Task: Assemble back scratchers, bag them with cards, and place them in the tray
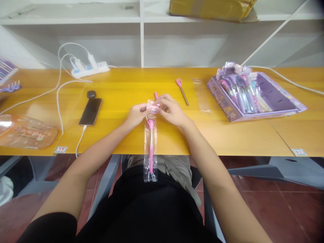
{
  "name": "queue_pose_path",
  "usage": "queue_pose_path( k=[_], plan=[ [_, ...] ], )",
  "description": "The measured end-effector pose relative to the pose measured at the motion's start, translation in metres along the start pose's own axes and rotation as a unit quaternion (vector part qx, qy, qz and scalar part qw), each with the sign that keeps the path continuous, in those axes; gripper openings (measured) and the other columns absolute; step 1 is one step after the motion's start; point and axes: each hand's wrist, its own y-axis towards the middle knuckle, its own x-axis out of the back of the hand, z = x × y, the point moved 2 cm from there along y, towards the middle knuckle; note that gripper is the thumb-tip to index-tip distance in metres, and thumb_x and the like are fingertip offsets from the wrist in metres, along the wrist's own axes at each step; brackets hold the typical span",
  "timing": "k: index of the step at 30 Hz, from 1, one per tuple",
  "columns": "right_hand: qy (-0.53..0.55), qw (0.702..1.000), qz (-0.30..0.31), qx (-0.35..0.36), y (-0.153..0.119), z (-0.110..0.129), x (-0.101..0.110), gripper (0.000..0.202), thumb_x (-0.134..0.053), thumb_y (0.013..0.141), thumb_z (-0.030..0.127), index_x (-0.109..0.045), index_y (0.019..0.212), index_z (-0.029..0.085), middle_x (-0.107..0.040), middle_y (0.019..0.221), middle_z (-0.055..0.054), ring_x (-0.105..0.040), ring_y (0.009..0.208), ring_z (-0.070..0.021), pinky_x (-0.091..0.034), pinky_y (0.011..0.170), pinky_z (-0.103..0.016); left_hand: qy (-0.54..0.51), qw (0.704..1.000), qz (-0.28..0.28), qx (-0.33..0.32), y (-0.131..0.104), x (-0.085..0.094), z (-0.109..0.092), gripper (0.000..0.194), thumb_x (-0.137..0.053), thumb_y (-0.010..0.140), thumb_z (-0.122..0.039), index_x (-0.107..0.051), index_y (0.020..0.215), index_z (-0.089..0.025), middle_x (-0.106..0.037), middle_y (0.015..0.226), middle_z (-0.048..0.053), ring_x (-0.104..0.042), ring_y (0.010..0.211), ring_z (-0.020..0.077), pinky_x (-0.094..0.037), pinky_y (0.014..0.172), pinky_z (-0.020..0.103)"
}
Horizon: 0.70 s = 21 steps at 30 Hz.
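Note:
A clear plastic bag (147, 141) hangs from both hands over the table's front edge, with a pink claw-headed stick (151, 148) inside, claw up. A pink and white card (152, 108) is at the bag's top. My left hand (138, 114) pinches the left side of the card end. My right hand (172, 109) holds its right side with bent fingers. Just beyond the card lies a pink rod (156, 96), partly hidden. Farther right, a second stick (184, 91) with a pink claw and a dark handle rests on the table, beside a flat clear bag (201, 96).
A purple box (273, 98) of bagged sticks stands at the right. At the left are a phone (90, 112), a small dark object (91, 94), a power strip (90, 69) with white cables and an orange pouch (35, 131). White shelves (76, 18) rise behind the table.

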Motion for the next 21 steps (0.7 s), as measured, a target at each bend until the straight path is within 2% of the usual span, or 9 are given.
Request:
queue_pose_path(
  k=[5, 9, 16, 21],
  plan=[
    [-0.009, 1.000, 0.013, -0.001, 0.0002, 0.0040, 0.0004, 0.035, -0.063, 0.109, 0.060, -0.077, 0.123, 0.031, -0.069, 0.130, -0.012, -0.067, 0.093, -0.0260, -0.065, 0.085, -0.049, -0.010, 1.000, -0.011, -0.003, 0.0012, 0.0011, 0.0012, 0.042, -0.092, 0.085, -0.049, -0.084, 0.110, -0.016, -0.086, 0.122, 0.015, -0.081, 0.116, 0.0281, -0.059, 0.109, 0.042],
    [-0.016, 0.999, 0.028, -0.001, -0.0008, 0.0023, -0.0003, 0.034, -0.065, 0.108, 0.057, -0.075, 0.129, 0.032, -0.069, 0.134, -0.012, -0.068, 0.096, -0.0273, -0.065, 0.085, -0.050, -0.008, 1.000, -0.017, -0.008, 0.0005, 0.0007, -0.0015, 0.048, -0.092, 0.085, -0.049, -0.081, 0.117, -0.016, -0.084, 0.126, 0.015, -0.080, 0.120, 0.0290, -0.059, 0.108, 0.042],
    [-0.016, 0.999, 0.040, -0.005, -0.0026, -0.0008, -0.0003, 0.035, -0.065, 0.108, 0.055, -0.073, 0.134, 0.034, -0.069, 0.134, -0.011, -0.068, 0.099, -0.0285, -0.064, 0.087, -0.050, -0.001, 0.999, -0.037, -0.020, -0.0020, 0.0003, -0.0079, 0.037, -0.089, 0.088, -0.042, -0.078, 0.114, -0.017, -0.083, 0.124, 0.012, -0.079, 0.115, 0.0246, -0.059, 0.106, 0.039],
    [-0.021, 0.999, 0.050, -0.001, -0.0027, -0.0023, 0.0002, 0.040, -0.065, 0.107, 0.061, -0.072, 0.134, 0.033, -0.070, 0.133, -0.012, -0.068, 0.105, -0.0300, -0.064, 0.089, -0.049, 0.005, 0.999, -0.045, -0.016, -0.0019, 0.0003, -0.0074, 0.039, -0.090, 0.086, -0.042, -0.079, 0.114, -0.017, -0.083, 0.124, 0.012, -0.078, 0.116, 0.0250, -0.059, 0.106, 0.038]
  ],
)
